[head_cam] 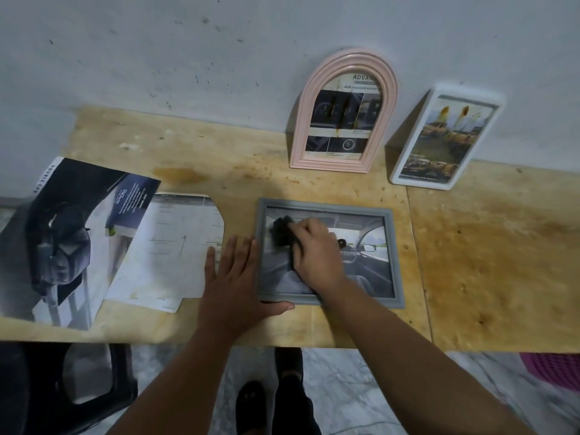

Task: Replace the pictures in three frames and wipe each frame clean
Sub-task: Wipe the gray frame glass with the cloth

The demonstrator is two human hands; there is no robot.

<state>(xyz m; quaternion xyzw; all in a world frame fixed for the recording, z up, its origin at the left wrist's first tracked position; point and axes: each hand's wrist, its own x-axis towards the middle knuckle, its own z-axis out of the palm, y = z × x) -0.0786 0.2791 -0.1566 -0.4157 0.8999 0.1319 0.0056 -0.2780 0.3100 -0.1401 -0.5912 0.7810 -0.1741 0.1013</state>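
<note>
The table (470, 252) is wide and made of wood, and its near edge runs right in front of the person. On its right side there is a lot of bare room. On the left lie a big car brochure (72, 240) and a cut sheet of paper (169, 246), so there is less room there.

The grey frame (329, 254) lies flat in the middle, near the front edge, with a car picture inside it. If the wiping pushes too hard toward the person, I think the frame could slide off the edge and fall to the floor.

The pink arched frame (343, 111) and the white frame (445, 139) lean on the wall behind (both already have pictures in them). A big swing of the arm could knock them flat. They are well apart from the grey frame, so small strokes look safe.

The left hand (233, 284) lies flat with its fingers straight, pressing on the table just beside the frame's left edge, thumb along the frame's front. It holds nothing. If it lifts, the frame may skid.

The right hand (317, 249) grips a dark cloth (281, 233) and rubs it on the glass. Pressing too hard could crack the glass.
</note>
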